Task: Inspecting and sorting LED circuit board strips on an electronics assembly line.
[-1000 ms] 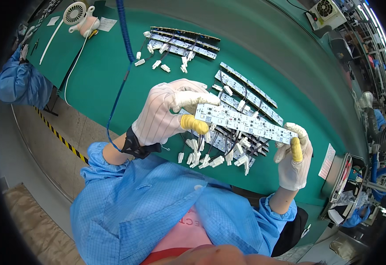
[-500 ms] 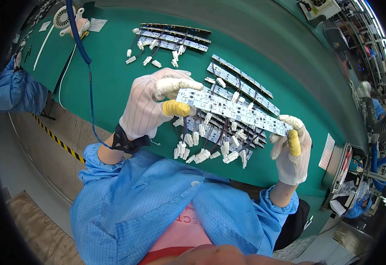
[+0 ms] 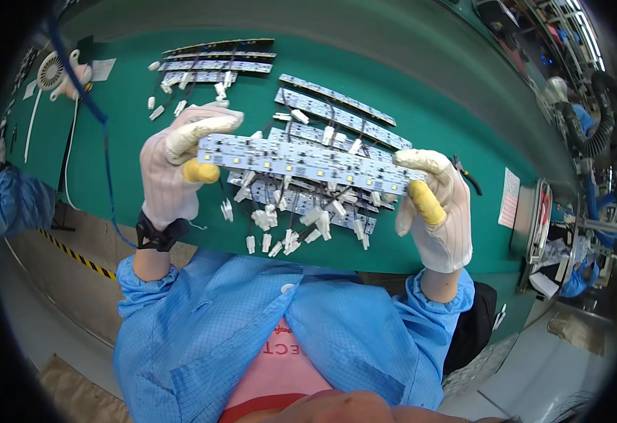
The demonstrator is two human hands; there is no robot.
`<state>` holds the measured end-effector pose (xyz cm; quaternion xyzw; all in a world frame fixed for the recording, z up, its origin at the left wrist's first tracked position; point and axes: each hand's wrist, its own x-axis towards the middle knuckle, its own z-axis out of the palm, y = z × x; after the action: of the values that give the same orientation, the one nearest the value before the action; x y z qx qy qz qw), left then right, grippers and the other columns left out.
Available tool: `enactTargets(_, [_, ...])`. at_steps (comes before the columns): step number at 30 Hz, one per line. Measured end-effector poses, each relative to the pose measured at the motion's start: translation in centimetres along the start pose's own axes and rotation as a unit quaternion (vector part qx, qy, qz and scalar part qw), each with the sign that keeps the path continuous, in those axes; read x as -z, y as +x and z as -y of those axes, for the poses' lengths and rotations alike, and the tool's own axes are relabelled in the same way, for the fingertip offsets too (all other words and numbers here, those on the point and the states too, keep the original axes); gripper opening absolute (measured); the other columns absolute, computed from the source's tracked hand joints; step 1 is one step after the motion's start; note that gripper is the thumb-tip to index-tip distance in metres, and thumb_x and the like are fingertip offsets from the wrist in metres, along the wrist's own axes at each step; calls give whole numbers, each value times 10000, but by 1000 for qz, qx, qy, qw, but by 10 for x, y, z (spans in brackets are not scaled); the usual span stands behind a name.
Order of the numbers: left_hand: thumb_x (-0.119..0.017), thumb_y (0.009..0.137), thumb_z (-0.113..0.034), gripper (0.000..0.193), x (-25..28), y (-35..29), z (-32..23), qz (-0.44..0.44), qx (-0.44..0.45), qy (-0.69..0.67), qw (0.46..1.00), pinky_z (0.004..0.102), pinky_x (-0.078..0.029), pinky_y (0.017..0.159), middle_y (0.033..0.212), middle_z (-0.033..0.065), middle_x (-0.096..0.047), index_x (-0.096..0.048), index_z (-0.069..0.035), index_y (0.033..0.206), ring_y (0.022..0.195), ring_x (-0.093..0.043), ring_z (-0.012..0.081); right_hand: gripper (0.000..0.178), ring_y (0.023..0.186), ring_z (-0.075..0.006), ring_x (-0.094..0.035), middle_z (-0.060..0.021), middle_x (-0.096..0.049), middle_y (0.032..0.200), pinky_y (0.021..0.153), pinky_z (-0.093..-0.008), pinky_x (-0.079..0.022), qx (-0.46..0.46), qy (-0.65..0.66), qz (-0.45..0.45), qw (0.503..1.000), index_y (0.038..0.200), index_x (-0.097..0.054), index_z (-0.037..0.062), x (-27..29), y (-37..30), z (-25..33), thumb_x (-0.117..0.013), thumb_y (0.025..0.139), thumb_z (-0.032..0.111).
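Green bench [image 3: 492,240]: extends under and beyond both hands. Spread of strip circuit boards [image 3: 336,109], white-faced: on the bench, between the hands and past them. One strip board [image 3: 308,163], long, with a row of small yellow squares: held over the spread, spanning hand to hand, right end slightly nearer the body. Left hand [image 3: 169,166], gloved, yellow thumb tip: pinched closed on the board's left end. Right hand [image 3: 446,211], gloved likewise: pinched closed on its right end. Second board group [image 3: 216,65]: beyond the left hand, apart. Fan [image 3: 51,71], pale: farther out, leftward of that hand. Pliers [image 3: 472,180]—dark-handled, just beyond the right hand. White connectors [image 3: 315,217]—several, between the hands, bodyward.
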<state>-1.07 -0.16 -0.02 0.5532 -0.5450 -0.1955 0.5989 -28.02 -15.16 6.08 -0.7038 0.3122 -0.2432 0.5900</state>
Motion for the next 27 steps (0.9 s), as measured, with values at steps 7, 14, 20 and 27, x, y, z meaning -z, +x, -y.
enactTargets(7, [-610, 841, -224, 393, 5, -3, 6, -17, 66, -2, 998, 318, -431, 934, 1095, 139, -637, -598, 40, 1131, 1025, -592, 197, 417, 496, -71, -520, -41, -590, 601, 558, -186, -398, -10, 52, 17, 998, 1120, -542, -48, -1, -3, 7, -570, 915, 314])
enactTargets(14, [-499, 926, -382, 482, 8, 2, 3, 21, 122, 77, 989, 316, -421, 950, 1041, 118, -671, -582, 43, 1137, 809, -667, 152, 394, 571, -98, -605, -85, -631, 732, 546, -185, -436, -25, 133, 57, 989, 1143, -533, -62, 2, -4, 2, -586, 906, 249])
enactTargets(20, [-585, 872, -417, 566, 6, -1, 8, -8, 48, 52, 997, 308, -473, 894, 1075, 160, -648, -554, 52, 1187, 932, -645, 172, 291, 502, -82, -535, -92, -624, 780, 488, -194, -408, -14, 80, 7, 997, 1142, -508, -56, 0, -7, 3, -558, 889, 77])
enactTargets(27, [-575, 870, -414, 519, 4, -2, 5, -18, 70, 19, 997, 333, -453, 924, 1077, 156, -648, -597, 40, 1121, 975, -624, 203, 288, 487, -78, -534, -85, -645, 766, 477, -182, -396, -47, 74, 10, 996, 1132, -509, -61, -1, -7, 9, -538, 894, 97])
